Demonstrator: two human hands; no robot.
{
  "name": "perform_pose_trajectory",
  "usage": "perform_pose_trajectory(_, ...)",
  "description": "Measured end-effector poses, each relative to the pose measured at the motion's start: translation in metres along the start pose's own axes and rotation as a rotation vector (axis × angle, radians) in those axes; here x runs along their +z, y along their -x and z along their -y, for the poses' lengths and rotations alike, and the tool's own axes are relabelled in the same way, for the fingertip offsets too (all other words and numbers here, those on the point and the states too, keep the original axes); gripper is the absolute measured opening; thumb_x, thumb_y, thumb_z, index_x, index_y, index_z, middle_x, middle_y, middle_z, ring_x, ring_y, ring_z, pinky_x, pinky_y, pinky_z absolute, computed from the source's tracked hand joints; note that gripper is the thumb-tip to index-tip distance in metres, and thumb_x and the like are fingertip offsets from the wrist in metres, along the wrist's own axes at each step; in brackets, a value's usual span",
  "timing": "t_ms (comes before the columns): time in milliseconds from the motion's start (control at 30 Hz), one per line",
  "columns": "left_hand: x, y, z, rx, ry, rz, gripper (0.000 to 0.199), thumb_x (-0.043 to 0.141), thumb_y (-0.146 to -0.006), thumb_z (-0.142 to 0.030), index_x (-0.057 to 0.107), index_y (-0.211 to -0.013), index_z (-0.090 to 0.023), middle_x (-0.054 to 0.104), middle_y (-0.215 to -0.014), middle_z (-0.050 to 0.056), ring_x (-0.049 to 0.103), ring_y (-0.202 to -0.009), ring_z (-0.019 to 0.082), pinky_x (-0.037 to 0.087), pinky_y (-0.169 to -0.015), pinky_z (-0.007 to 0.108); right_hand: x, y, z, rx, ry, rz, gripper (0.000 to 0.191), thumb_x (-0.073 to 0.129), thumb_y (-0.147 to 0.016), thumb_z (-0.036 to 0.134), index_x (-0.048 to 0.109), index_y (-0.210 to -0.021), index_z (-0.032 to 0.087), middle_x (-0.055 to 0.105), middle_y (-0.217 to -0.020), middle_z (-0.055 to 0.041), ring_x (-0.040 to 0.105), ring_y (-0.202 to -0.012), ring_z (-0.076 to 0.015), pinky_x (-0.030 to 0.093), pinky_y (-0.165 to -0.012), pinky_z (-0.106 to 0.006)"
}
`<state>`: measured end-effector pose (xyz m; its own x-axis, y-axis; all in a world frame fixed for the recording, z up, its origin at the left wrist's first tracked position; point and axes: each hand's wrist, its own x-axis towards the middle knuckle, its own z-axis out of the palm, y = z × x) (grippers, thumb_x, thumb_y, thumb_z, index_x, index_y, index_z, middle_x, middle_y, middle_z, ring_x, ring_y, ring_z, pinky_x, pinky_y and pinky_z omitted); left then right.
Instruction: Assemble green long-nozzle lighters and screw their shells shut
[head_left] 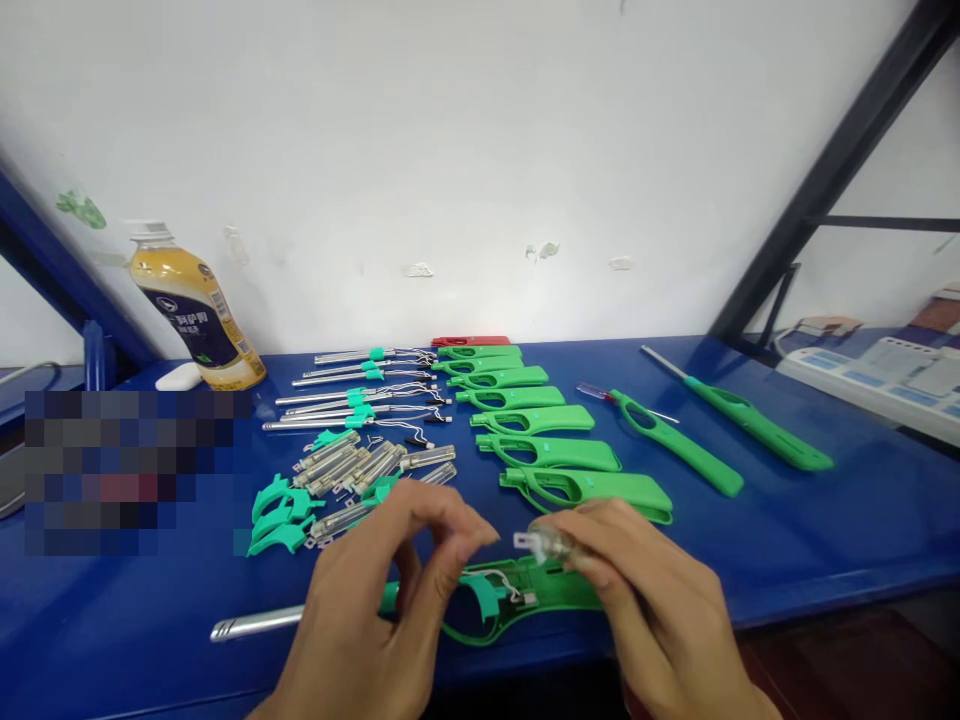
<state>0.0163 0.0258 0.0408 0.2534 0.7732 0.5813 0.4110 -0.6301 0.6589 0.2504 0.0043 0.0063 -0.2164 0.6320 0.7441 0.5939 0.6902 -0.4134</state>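
Note:
A clear fuel tank [553,543] with a pale fitting at its left end is gripped in the fingers of my right hand [660,595]. My left hand [382,590] faces it, thumb and forefinger pinched together; anything between them is too small to make out. Below both hands lies an open green lighter shell [555,588] with a teal trigger [487,597] and white wires inside. Its metal tube [259,624] sticks out to the left, partly behind my left hand. Part of the shell's right end is hidden by my right hand.
Behind my hands are a column of green shell halves [592,487], wired metal tubes [322,422], loose clear tanks [341,468] and teal triggers [281,525]. A screwdriver [596,391], closed lighter [757,425] and green shell [690,450] lie right. A drink bottle [199,320] stands left.

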Motion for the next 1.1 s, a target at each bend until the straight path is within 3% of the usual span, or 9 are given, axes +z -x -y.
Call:
perform_pose_trajectory(100,-0.004,-0.008,0.002,0.076,-0.193,0.045,0.019,0.059,-0.107,-0.019,0.066,-0.118,-0.033,0.075,-0.103,-0.004,0.069,-0.08,0.015,0.058,-0.07,0.026,-0.002,0.005,0.0,0.157,0.023,-0.034,0.025,0.048,-0.114,0.02,0.071,-0.123,0.027,0.076,-0.096,0.0008,0.072,-0.083,-0.0147,0.054,-0.071,-0.026)
perform_pose_trajectory(200,0.001,-0.013,0.007,0.16,-0.259,0.255,0.021,0.058,-0.106,-0.014,0.072,-0.104,-0.029,0.074,-0.1,-0.001,0.069,-0.09,0.021,0.058,-0.081,0.035,-0.003,0.008,0.0,0.23,0.02,-0.034,0.028,0.046,-0.115,0.021,0.073,-0.113,0.027,0.068,-0.083,0.0014,0.067,-0.074,-0.0147,0.048,-0.062,-0.027)
perform_pose_trajectory(333,0.014,-0.019,0.012,0.188,-0.373,0.482,0.022,0.064,-0.102,-0.008,0.076,-0.098,-0.026,0.074,-0.097,0.001,0.07,-0.091,0.023,0.059,-0.085,0.038,-0.002,0.008,0.0,0.232,0.001,-0.042,0.03,0.046,-0.115,0.02,0.073,-0.104,0.025,0.065,-0.079,0.0021,0.066,-0.073,-0.0135,0.047,-0.065,-0.026)
perform_pose_trajectory(533,0.019,-0.03,0.006,0.304,-0.564,0.606,0.022,0.072,-0.094,-0.006,0.078,-0.08,-0.022,0.075,-0.086,0.004,0.069,-0.084,0.025,0.06,-0.089,0.041,-0.002,0.006,0.002,0.268,-0.003,-0.024,0.032,0.046,-0.116,0.023,0.073,-0.098,0.024,0.065,-0.077,0.0018,0.064,-0.071,-0.0138,0.046,-0.064,-0.026)
perform_pose_trajectory(767,0.026,-0.032,-0.006,0.405,-0.756,0.652,0.012,0.076,-0.084,-0.009,0.077,-0.088,-0.02,0.078,-0.102,0.01,0.074,-0.094,0.032,0.063,-0.087,0.045,0.001,-0.003,0.006,0.3,-0.015,-0.047,0.041,0.041,-0.118,0.026,0.061,-0.082,0.024,0.057,-0.068,0.0036,0.055,-0.059,-0.013,0.042,-0.058,-0.027)
perform_pose_trajectory(900,0.032,-0.029,-0.016,0.486,-0.797,0.66,0.012,0.078,-0.077,-0.009,0.076,-0.086,-0.017,0.075,-0.087,0.012,0.072,-0.08,0.033,0.061,-0.065,0.04,0.001,-0.006,0.008,0.289,-0.031,-0.043,0.044,0.039,-0.118,0.024,0.058,-0.078,0.024,0.059,-0.068,0.0034,0.058,-0.059,-0.0127,0.043,-0.058,-0.025)
perform_pose_trajectory(1000,0.034,-0.025,-0.021,0.51,-0.796,0.587,0.013,0.072,-0.086,-0.006,0.073,-0.086,-0.019,0.07,-0.08,0.007,0.068,-0.073,0.027,0.052,-0.058,0.032,0.001,-0.006,0.008,0.298,-0.038,-0.022,0.044,0.039,-0.118,0.024,0.06,-0.079,0.024,0.063,-0.069,0.0027,0.061,-0.061,-0.0128,0.044,-0.059,-0.025)
perform_pose_trajectory(1100,0.035,-0.019,-0.022,0.519,-0.776,0.481,0.015,0.066,-0.093,-0.006,0.071,-0.088,-0.02,0.066,-0.079,0.006,0.066,-0.072,0.025,0.048,-0.058,0.032,0.002,-0.006,0.007,0.306,-0.04,-0.005,0.043,0.039,-0.118,0.023,0.06,-0.08,0.024,0.066,-0.072,0.0023,0.065,-0.064,-0.0128,0.046,-0.062,-0.025)
